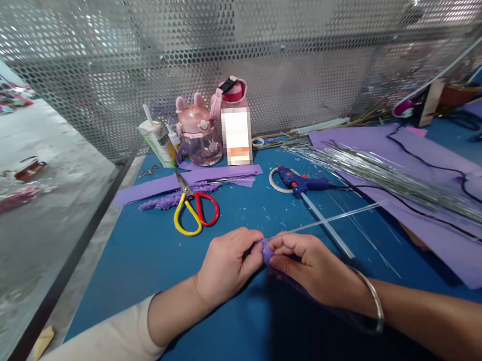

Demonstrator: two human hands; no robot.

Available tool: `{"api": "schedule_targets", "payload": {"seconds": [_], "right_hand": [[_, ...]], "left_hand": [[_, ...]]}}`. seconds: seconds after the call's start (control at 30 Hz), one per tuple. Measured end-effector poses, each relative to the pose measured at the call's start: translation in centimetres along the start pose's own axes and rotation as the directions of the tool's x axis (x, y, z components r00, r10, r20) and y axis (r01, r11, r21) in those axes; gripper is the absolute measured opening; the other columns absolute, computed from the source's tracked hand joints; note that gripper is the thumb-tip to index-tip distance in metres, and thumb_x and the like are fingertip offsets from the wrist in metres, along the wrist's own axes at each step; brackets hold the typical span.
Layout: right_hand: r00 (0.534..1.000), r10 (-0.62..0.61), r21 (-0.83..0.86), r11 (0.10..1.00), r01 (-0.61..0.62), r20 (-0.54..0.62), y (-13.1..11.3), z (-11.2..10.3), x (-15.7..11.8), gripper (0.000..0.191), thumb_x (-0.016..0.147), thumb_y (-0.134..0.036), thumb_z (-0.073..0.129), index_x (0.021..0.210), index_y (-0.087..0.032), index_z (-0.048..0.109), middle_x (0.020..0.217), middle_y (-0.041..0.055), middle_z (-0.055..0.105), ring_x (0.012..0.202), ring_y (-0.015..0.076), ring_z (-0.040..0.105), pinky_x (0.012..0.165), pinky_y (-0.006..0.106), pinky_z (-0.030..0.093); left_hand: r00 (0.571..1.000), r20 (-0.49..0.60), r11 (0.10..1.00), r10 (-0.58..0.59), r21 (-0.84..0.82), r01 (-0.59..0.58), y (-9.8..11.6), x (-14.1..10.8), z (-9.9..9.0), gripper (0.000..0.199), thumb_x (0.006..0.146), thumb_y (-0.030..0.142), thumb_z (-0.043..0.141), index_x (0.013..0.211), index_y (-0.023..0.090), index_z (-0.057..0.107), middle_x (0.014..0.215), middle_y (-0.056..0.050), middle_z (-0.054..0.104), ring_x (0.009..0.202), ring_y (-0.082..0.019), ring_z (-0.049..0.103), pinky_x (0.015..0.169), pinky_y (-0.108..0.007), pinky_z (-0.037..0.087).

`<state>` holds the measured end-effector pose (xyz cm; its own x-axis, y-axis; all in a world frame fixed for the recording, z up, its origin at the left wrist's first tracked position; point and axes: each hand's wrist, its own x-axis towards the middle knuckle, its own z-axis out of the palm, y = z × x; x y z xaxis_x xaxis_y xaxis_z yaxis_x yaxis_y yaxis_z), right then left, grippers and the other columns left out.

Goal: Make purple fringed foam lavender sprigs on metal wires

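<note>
My left hand (232, 263) is closed, with thumb and index finger pinching the left side of a small fringed purple paper strip (267, 252). From the right, my right hand (307, 266) pinches the same strip between thumb and fingers. A thin silvery wire (341, 216) runs out from between the hands toward the right. Part of the purple strip trails below my right hand, mostly hidden in shadow. Beyond my left hand lie scissors (193, 202) with one yellow and one red handle, their blades partly open. A blue glue gun (300, 181) with a long glue stick (327, 225) rests beyond my right hand.
Purple paper strips (163, 186) and a fringed purple piece (160, 203) lie by the scissors. Behind stand a drink carton (157, 145), a pink jar (201, 136) and a pink bottle (230, 97). Wire bundles (387, 174) cover purple sheets (466, 254). Perforated metal (300, 84) borders the back.
</note>
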<state>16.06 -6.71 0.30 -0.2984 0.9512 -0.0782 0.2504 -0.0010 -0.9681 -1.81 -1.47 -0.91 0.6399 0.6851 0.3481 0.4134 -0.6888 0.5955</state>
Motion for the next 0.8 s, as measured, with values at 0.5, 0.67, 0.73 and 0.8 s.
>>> {"api": "schedule_targets", "payload": {"seconds": [0.5,0.67,0.73,0.8], "right_hand": [[0.940,-0.168,-0.542,0.781,0.311,0.297,-1.2,-0.8,-1.4,0.014,0.084,-0.033,0.054,0.086,-0.020,0.059,0.059,-0.0037,0.059,0.049,0.0095,0.049,0.050,0.022,0.031],[0.885,-0.315,-0.448,0.773,0.449,0.343,-1.1,-1.2,-1.1,0.021,0.080,-0.010,0.046,0.092,-0.020,0.060,0.079,-0.0001,0.068,0.068,0.0110,0.061,0.063,0.022,0.040],[0.868,-0.335,-0.419,0.773,0.475,0.367,-1.0,-1.2,-0.9,0.018,0.084,-0.012,0.047,0.093,-0.020,0.060,0.079,0.0003,0.069,0.070,0.0114,0.063,0.065,0.022,0.042],[0.862,-0.354,-0.405,0.774,0.488,0.363,-1.0,-1.3,-0.9,0.015,0.088,-0.018,0.047,0.095,-0.020,0.061,0.080,0.0004,0.070,0.072,0.0115,0.064,0.067,0.022,0.044]], "left_hand": [[0.998,-0.016,0.998,-0.060,-0.015,0.060,-2.7,1.1,-0.5,0.026,0.090,0.024,0.046,0.115,0.020,0.050,0.112,-0.007,0.059,0.106,-0.019,0.053,0.094,-0.038,0.043],[0.983,-0.101,0.985,-0.156,-0.085,0.148,-2.9,1.2,-0.4,0.023,0.090,0.021,0.043,0.111,0.018,0.052,0.108,-0.007,0.059,0.103,-0.017,0.054,0.092,-0.036,0.043],[0.985,-0.080,0.986,-0.150,-0.081,0.144,-3.0,1.2,-0.3,0.021,0.089,0.021,0.045,0.108,0.018,0.053,0.106,-0.006,0.060,0.101,-0.017,0.054,0.090,-0.035,0.044],[0.990,-0.057,0.990,-0.126,-0.068,0.122,-3.0,1.3,-0.3,0.019,0.088,0.021,0.046,0.104,0.019,0.055,0.102,-0.005,0.061,0.097,-0.017,0.055,0.087,-0.035,0.045]]}}
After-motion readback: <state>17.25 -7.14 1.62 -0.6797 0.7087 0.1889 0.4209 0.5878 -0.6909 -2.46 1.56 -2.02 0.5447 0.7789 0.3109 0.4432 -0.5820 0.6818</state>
